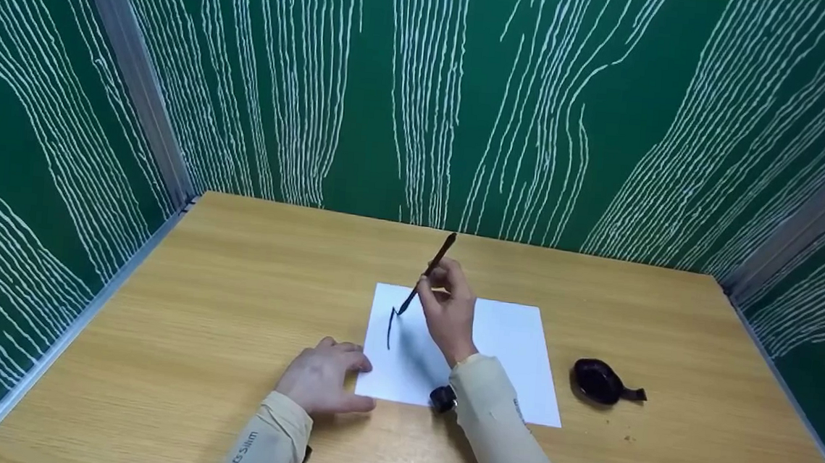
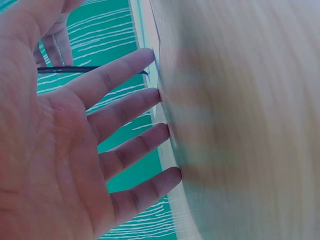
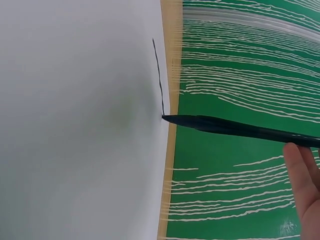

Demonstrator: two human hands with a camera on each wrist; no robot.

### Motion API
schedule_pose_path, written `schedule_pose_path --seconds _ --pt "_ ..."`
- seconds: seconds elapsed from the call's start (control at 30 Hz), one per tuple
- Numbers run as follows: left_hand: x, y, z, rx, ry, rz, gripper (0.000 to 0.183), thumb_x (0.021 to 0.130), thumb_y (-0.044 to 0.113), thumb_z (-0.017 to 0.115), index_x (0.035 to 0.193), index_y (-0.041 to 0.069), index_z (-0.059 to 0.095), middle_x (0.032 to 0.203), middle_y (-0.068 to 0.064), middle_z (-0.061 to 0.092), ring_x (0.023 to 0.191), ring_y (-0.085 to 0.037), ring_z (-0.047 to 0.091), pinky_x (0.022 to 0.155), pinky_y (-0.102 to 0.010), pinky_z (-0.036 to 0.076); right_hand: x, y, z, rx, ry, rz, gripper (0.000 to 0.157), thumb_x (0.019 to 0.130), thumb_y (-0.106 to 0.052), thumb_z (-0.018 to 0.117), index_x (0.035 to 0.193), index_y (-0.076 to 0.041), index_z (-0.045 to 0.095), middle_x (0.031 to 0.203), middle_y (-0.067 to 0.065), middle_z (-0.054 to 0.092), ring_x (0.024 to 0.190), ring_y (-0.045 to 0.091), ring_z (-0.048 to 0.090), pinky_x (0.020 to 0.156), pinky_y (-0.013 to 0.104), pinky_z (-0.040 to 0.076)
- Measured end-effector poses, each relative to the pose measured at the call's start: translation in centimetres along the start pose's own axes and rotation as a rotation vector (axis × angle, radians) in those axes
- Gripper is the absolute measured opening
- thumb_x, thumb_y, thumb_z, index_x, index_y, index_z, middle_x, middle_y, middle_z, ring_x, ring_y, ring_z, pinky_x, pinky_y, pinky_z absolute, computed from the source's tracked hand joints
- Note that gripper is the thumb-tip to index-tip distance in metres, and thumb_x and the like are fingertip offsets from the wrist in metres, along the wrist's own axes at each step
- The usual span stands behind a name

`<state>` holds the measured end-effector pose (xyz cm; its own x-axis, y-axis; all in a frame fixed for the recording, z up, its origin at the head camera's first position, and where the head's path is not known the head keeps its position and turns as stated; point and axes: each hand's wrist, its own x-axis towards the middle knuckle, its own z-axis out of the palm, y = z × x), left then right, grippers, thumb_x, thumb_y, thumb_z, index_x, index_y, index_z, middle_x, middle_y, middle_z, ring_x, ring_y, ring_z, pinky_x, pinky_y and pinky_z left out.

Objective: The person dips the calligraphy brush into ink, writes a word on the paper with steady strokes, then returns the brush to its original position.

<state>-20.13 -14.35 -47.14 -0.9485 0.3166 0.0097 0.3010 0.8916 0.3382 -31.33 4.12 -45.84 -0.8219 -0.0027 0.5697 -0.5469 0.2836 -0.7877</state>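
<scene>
My right hand [image 1: 449, 314] pinches a dark ink brush [image 1: 440, 255] by its handle over the left part of a white sheet of paper [image 1: 509, 362]. The brush leans, its pointed tip down at the paper. A thin black stroke [image 1: 389, 331] runs near the sheet's left side, bending at its top toward the tip. In the right wrist view the brush [image 3: 225, 126] meets the end of an ink line [image 3: 159, 75]. My left hand [image 1: 326, 379] rests at the lower left edge of the sheet. Its fingers [image 2: 135, 142] are spread and straight, fingertips on the table.
A black ink dish [image 1: 596, 382] with a short handle stands on the wooden table [image 1: 250, 271], right of the paper. Small brown specks [image 1: 628, 438] lie below it. Green walls [image 1: 370, 112] with white wavy lines enclose the table at the back and sides.
</scene>
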Motion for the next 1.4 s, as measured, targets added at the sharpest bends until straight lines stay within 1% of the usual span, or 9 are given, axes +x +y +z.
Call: schedule_pose_path --seconds 0.17,0.3,0.4,0.63,0.87,1.07,1.17,1.4 --pt "0.10 0.12 0.00 -0.007 -0.029 -0.031 0.056 0.060 0.064 0.060 0.103 0.029 0.061 0.122 0.004 0.052 0.108 -0.022 0.045 0.085 -0.047 0.040 -0.02 0.02 -0.06 0.002 0.005 -0.015 0.019 0.084 -0.019 0.054 0.102 -0.026 0.051 0.084 -0.004 0.059 0.077 0.007 0.058 0.062 0.022 0.052" --pt "0.11 0.17 -0.01 -0.004 -0.040 -0.029 0.055 0.061 0.063 0.060 0.104 0.029 0.061 0.123 0.003 0.052 0.108 -0.022 0.045 0.085 -0.046 0.041 -0.07 -0.01 -0.12 0.000 0.023 -0.052 0.020 0.083 -0.015 0.054 0.101 -0.024 0.051 0.081 -0.003 0.060 0.074 0.006 0.059 0.059 0.022 0.052" --pt "0.11 0.14 -0.01 0.004 -0.033 -0.013 0.055 0.061 0.062 0.060 0.104 0.028 0.062 0.123 0.003 0.053 0.108 -0.023 0.046 0.084 -0.045 0.041 -0.07 0.00 -0.14 0.000 0.033 -0.069 0.021 0.083 -0.013 0.053 0.100 -0.023 0.052 0.078 -0.003 0.059 0.072 0.005 0.059 0.057 0.022 0.052" --pt "0.16 0.15 0.02 0.004 -0.042 -0.026 0.055 0.061 0.062 0.060 0.104 0.028 0.061 0.123 0.003 0.052 0.108 -0.022 0.045 0.084 -0.045 0.041 -0.02 -0.13 -0.17 -0.006 0.034 -0.064 0.022 0.082 -0.012 0.053 0.100 -0.025 0.052 0.078 -0.007 0.058 0.071 0.004 0.058 0.056 0.023 0.052" --pt "0.12 0.20 -0.07 0.001 -0.052 -0.041 0.056 0.060 0.063 0.061 0.104 0.029 0.061 0.124 0.004 0.051 0.108 -0.021 0.045 0.084 -0.046 0.041 -0.07 -0.39 -0.25 -0.013 0.028 -0.066 0.022 0.082 -0.012 0.054 0.101 -0.024 0.052 0.080 -0.002 0.059 0.071 0.007 0.057 0.057 0.023 0.052" --pt "0.13 0.28 -0.13 -0.001 -0.067 -0.051 0.056 0.060 0.064 0.060 0.105 0.030 0.060 0.124 0.004 0.051 0.109 -0.022 0.044 0.086 -0.046 0.040 -0.10 -0.54 -0.36 -0.025 0.027 -0.060 0.023 0.081 -0.011 0.055 0.100 -0.024 0.052 0.079 -0.004 0.058 0.071 0.007 0.056 0.057 0.023 0.051" --pt "0.14 0.26 -0.08 -0.003 -0.064 -0.052 0.056 0.060 0.065 0.060 0.104 0.031 0.060 0.124 0.004 0.051 0.108 -0.021 0.044 0.085 -0.046 0.040 -0.08 -0.50 -0.38 -0.019 0.028 -0.065 0.021 0.082 -0.012 0.055 0.099 -0.024 0.052 0.078 -0.003 0.057 0.071 0.007 0.056 0.057 0.024 0.052" --pt "0.11 0.01 0.14 0.015 -0.005 -0.006 0.054 0.060 0.064 0.058 0.100 0.028 0.062 0.120 0.005 0.054 0.105 -0.022 0.046 0.081 -0.045 0.042 0.02 -0.46 -0.43 0.000 0.046 -0.101 0.026 0.078 -0.007 0.054 0.098 -0.023 0.054 0.071 -0.004 0.055 0.064 0.008 0.053 0.052 0.023 0.050"
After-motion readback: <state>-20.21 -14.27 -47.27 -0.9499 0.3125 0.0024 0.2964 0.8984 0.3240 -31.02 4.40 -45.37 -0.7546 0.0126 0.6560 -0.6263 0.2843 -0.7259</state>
